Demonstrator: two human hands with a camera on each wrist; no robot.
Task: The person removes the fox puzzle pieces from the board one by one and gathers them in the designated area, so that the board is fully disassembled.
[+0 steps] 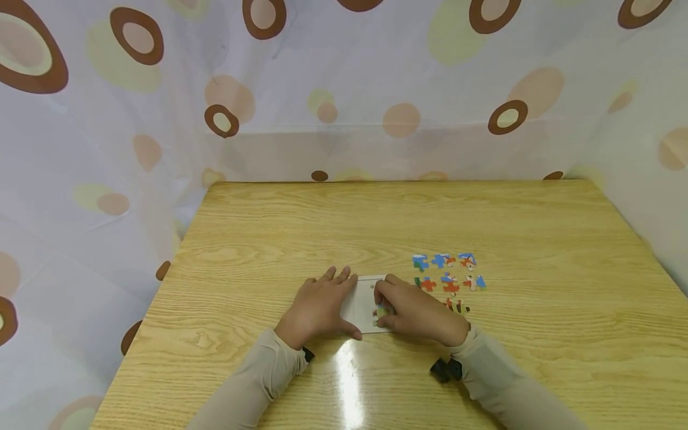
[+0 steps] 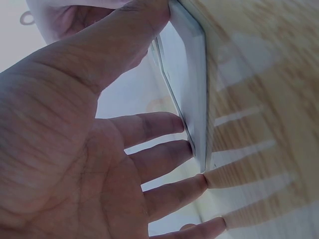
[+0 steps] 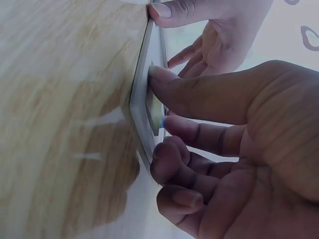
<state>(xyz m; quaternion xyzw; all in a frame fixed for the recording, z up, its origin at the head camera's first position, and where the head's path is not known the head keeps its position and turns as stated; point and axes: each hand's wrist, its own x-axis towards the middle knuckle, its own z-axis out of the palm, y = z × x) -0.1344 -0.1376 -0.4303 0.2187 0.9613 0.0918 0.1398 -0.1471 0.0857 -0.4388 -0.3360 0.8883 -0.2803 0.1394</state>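
A flat white puzzle tray [image 1: 361, 307] lies on the wooden table between both hands. The left hand [image 1: 321, 303] is spread across the tray's left side, its thumb [image 2: 124, 35] at the near edge and its straight fingertips [image 2: 185, 148] along the far edge. Over the tray's right part, the right hand [image 1: 420, 309] pinches a jigsaw puzzle piece [image 1: 381, 312] between thumb and index finger, close over the tray's surface. Its other fingers [image 3: 167, 159] are curled beside the tray's edge. The right hand hides part of the piece and the tray's right side.
Several loose jigsaw pieces [image 1: 451, 286] with blue, orange and white print lie in rows right of the tray, the lowest partly behind the right forearm. Black wrist straps [image 1: 446, 370] show at the sleeves. A dotted curtain [image 1: 355, 149] hangs along the table's back edge.
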